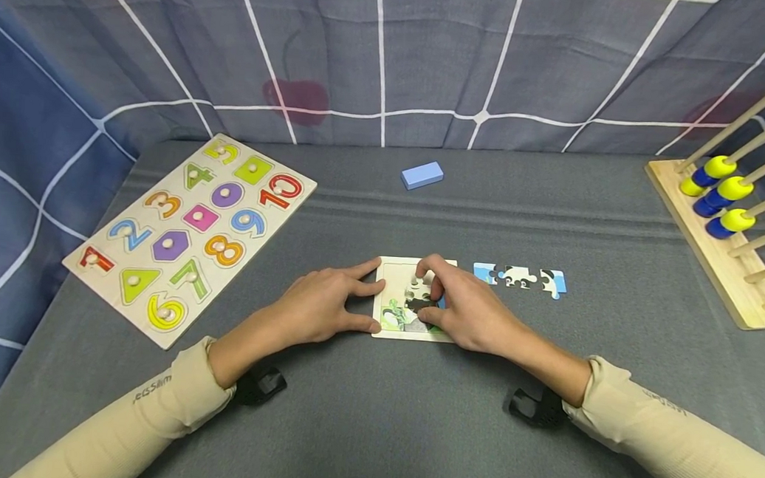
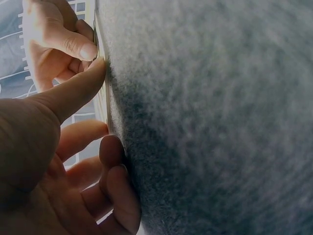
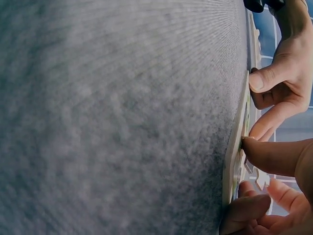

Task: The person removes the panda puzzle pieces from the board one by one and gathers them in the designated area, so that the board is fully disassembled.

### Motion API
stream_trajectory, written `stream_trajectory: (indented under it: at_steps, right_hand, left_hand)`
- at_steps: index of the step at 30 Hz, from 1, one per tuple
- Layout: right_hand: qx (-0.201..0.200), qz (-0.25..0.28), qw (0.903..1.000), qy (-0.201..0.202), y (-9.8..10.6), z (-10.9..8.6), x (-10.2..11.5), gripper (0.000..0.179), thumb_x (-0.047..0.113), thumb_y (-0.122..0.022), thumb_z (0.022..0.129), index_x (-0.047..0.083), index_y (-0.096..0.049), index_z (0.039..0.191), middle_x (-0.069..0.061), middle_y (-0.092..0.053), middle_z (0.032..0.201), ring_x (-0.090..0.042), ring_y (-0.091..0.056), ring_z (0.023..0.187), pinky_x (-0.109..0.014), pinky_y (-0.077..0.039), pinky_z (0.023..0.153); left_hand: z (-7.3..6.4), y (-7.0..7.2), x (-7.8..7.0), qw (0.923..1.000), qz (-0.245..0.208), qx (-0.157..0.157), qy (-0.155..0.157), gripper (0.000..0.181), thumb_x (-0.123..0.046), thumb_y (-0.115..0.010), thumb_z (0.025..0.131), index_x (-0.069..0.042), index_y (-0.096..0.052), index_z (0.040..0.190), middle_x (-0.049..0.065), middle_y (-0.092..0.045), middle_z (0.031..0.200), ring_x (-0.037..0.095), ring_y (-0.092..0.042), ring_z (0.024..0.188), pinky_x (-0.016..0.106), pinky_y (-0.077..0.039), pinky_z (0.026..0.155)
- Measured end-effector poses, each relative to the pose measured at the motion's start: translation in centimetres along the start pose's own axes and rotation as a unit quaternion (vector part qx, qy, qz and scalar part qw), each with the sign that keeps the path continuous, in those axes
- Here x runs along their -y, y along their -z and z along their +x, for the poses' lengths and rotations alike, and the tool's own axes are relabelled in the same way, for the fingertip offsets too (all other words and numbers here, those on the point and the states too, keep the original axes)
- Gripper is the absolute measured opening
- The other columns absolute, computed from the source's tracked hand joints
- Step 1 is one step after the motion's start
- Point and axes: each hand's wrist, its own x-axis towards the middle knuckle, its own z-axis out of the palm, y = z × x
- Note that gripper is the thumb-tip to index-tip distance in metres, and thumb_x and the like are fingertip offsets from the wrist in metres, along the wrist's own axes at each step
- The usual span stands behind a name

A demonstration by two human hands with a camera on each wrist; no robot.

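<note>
A small panda jigsaw in a pale wooden tray (image 1: 412,336) lies at the middle of the table. My left hand (image 1: 325,302) steadies its left side with fingers extended, thumb at the near corner and index finger at the far one. Over the right half of the tray is my right hand (image 1: 474,308), index finger bent and thumb low, pinching a pale jigsaw piece (image 3: 261,178). Panda and green leaf pieces (image 1: 396,315) fill the near part of the tray. The right hand hides the tray's right side. Loose jigsaw pieces (image 1: 518,277) lie in a row right of it.
A wooden number-and-shape board (image 1: 186,236) lies at the left. Behind the tray sits a blue block (image 1: 422,175). A wooden bead frame (image 1: 722,240) with yellow and blue beads stands at the right. A checked cloth (image 1: 342,51) hangs along the back.
</note>
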Motion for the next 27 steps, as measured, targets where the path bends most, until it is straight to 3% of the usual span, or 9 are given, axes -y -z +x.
stream_trajectory:
  at_steps: [11, 21, 27]
  right_hand:
    - [0.0, 0.041, 0.9991, -0.008, 0.36, -0.26, 0.02, 0.036, 0.006, -0.075, 0.083, 0.016, -0.053, 0.11, -0.001, -0.059, 0.087, -0.013, -0.052, 0.06, -0.035, -0.042, 0.06]
    - [0.006, 0.073, 0.9973, 0.008, 0.36, -0.43, -0.2, 0.031, -0.005, -0.062, 0.087, 0.014, -0.051, 0.11, 0.002, -0.058, 0.076, -0.012, -0.053, 0.061, -0.033, -0.043, 0.059]
    - [-0.006, 0.088, 0.9961, 0.006, 0.12, -0.49, -0.27, 0.031, -0.006, -0.062, 0.087, 0.013, -0.053, 0.109, 0.001, -0.058, 0.075, -0.012, -0.052, 0.06, -0.031, -0.042, 0.059]
  left_hand:
    - [0.05, 0.02, 0.01, 1.0, -0.002, 0.001, 0.002, 0.067, -0.048, -0.077, 0.082, -0.019, -0.059, 0.139, 0.001, -0.035, 0.157, 0.031, -0.048, 0.131, 0.052, -0.046, 0.093]
    - [0.04, 0.1, -0.08, 1.0, 0.004, 0.004, 0.005, 0.067, -0.048, -0.077, 0.082, -0.019, -0.058, 0.14, 0.001, -0.035, 0.157, 0.031, -0.049, 0.131, 0.052, -0.046, 0.093]
    - [0.12, 0.12, -0.07, 0.9999, 0.007, 0.01, 0.008, 0.067, -0.048, -0.076, 0.083, -0.02, -0.057, 0.141, 0.001, -0.034, 0.158, 0.03, -0.047, 0.133, 0.053, -0.044, 0.095]
